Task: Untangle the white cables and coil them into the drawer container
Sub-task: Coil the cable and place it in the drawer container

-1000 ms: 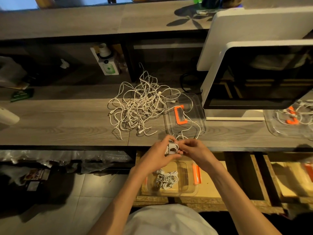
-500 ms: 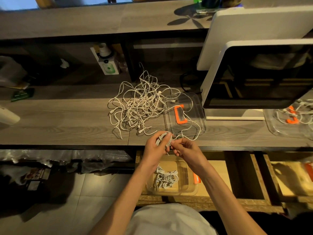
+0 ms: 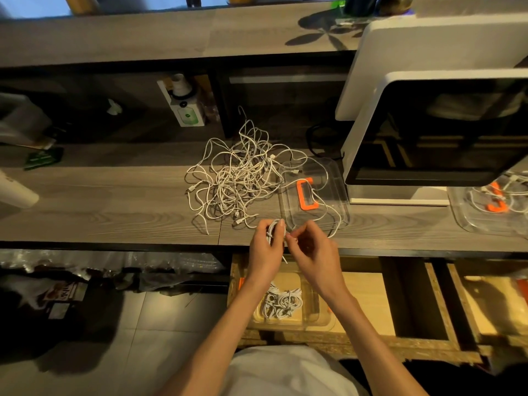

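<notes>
Both hands had lifted from over the drawer up to the grey wood-grain tabletop edge. Left hand gripped a small coiled white cable, right hand pinched its loose end. Tangled white cables sat just beyond; clear plastic drawer container below held coiled ones.

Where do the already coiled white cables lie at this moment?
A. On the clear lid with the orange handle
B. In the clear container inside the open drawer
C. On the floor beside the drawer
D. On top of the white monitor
B: the coiled cables sit in the clear container inside the open drawer, below the hands; the clear lid carries only loose strands.
</notes>
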Motion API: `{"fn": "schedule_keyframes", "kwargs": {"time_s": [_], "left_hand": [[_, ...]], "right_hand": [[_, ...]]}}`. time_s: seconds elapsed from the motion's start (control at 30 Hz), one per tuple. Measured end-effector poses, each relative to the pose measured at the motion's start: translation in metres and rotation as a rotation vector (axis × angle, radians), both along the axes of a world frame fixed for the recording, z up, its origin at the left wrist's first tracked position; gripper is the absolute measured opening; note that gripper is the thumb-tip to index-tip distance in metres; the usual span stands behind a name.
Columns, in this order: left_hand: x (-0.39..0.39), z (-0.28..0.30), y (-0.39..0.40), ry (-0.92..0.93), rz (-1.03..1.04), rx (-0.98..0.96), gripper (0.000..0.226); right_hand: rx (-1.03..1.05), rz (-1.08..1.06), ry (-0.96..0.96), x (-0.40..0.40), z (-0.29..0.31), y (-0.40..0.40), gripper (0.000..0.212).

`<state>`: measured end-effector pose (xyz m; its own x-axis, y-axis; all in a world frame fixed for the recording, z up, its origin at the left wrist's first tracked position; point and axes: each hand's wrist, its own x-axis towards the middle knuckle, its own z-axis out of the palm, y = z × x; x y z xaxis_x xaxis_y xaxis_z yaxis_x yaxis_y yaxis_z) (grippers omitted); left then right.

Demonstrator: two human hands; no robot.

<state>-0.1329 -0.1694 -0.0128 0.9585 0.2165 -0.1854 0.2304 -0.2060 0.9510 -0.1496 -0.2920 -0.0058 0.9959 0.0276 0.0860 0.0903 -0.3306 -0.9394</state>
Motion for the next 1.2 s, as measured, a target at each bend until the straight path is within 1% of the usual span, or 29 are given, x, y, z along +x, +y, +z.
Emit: {"fn": "schedule_keyframes", "kwargs": {"time_s": [0.03,0.1,0.17,0.23,0.37,0.43,0.53,0.6,0.63,0.67,0.7,0.8,0.83,0.87,0.9,0.97,1.03,1.07,1.13,1.2], "left_hand": [[0.0,0.002,-0.001,0.027,-0.01,-0.051,0.022],[0.002,0.005,0.0,0.12,0.017,-0.217,0.025],[0.005,0.005,0.002,0.208,0.068,-0.368,0.035],[0.005,0.005,0.003,0.248,0.07,-0.42,0.05],[0.003,0.006,0.001,0.283,0.048,-0.386,0.073],[0.001,0.009,-0.001,0.276,0.044,-0.35,0.078],[-0.001,0.016,-0.006,0.211,0.037,-0.337,0.056],[-0.002,0.02,-0.01,0.157,0.033,-0.351,0.04],[-0.002,0.019,-0.01,0.14,0.03,-0.339,0.034],[-0.002,0.018,-0.011,0.127,0.026,-0.33,0.034],[-0.002,0.017,-0.01,0.13,0.026,-0.333,0.042],[-0.001,0.017,-0.01,0.203,0.055,-0.374,0.079],[0.0,0.015,-0.01,0.226,0.059,-0.378,0.086],[0.001,0.015,-0.008,0.25,0.065,-0.384,0.088],[0.001,0.017,-0.007,0.266,0.079,-0.396,0.084],[0.002,0.018,-0.004,0.289,0.087,-0.416,0.067],[0.003,0.011,-0.002,0.316,0.074,-0.387,0.058],[0.004,0.008,-0.003,0.331,0.063,-0.365,0.06],[0.003,0.008,-0.006,0.358,0.077,-0.323,0.071],[0.004,0.003,-0.008,0.371,0.096,-0.284,0.085]], "right_hand": [[0.014,0.026,-0.008,0.0,0.003,0.0,0.01],[0.036,0.09,0.015,0.001,0.006,-0.001,0.012],[0.067,0.13,0.04,0.001,0.007,-0.004,0.013],[0.085,0.129,0.017,0.003,0.007,-0.006,0.01],[0.06,0.025,-0.078,0.007,0.008,-0.002,0.008],[0.104,-0.009,-0.076,0.008,0.008,0.002,0.011],[0.222,-0.065,-0.021,0.008,0.008,0.007,0.012],[0.255,-0.103,-0.023,0.008,0.008,0.009,0.01],[0.26,-0.116,-0.031,0.007,0.008,0.011,0.01],[0.254,-0.12,-0.04,0.007,0.007,0.012,0.01],[0.234,-0.12,-0.052,0.006,0.007,0.013,0.01],[0.117,-0.094,-0.098,0.007,0.005,0.015,0.013],[0.08,-0.069,-0.118,0.007,0.004,0.015,0.016],[0.05,-0.033,-0.135,0.006,0.004,0.015,0.019],[0.024,0.009,-0.148,0.005,0.004,0.014,0.02],[-0.032,0.066,-0.166,0.002,0.002,0.014,0.02],[-0.07,0.047,-0.179,0.0,-0.001,0.015,0.016],[-0.084,0.025,-0.189,-0.001,-0.003,0.016,0.015],[-0.126,0.009,-0.22,-0.003,-0.01,0.017,0.015],[-0.183,0.016,-0.225,-0.004,-0.018,0.019,0.022]]}}
